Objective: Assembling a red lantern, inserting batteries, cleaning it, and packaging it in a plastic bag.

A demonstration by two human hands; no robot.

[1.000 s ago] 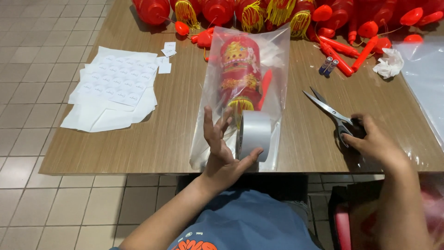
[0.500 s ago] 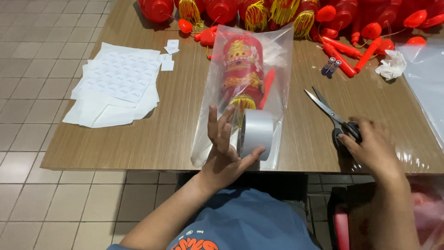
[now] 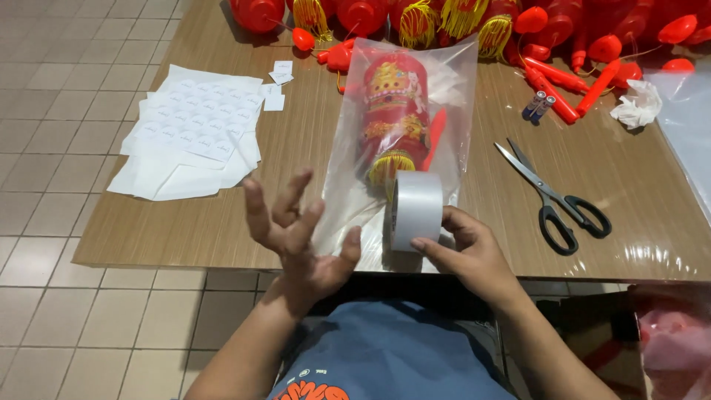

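— So, where is the tape (image 3: 415,210) at this moment?

— Upright on its edge near the front of the desk (image 3: 185,230), resting on the lower end of a clear bag (image 3: 355,196). The right hand (image 3: 466,248) has it: fingers curled around the roll's right side, thumb stretched along the bottom toward the open core.

— And the left hand (image 3: 296,237)?

— Lifted just left of the bag, palm turned up, all fingers spread wide. It holds nothing. Its thumb points toward the tape, close to the bag's edge, but I cannot tell whether it touches the plastic.

— What's inside the bag?

— A red lantern (image 3: 392,111) with gold ornament and a yellow fringe at its near end, lying lengthways. The fringe ends just behind the tape.

— What lies around it?

— Scissors (image 3: 552,196) with black handles to the right, blades open, well apart from the right hand. Farther back on that side, two small batteries (image 3: 537,106), red sticks (image 3: 559,92) and a crumpled white wad (image 3: 638,104). Along the far edge, more red lanterns with yellow tassels (image 3: 415,18).

— And to the left?

— A loose pile of white sticker sheets (image 3: 189,141), with a few small white slips (image 3: 278,85) behind it. Another piece of clear plastic (image 3: 689,118) covers the right end of the desk.
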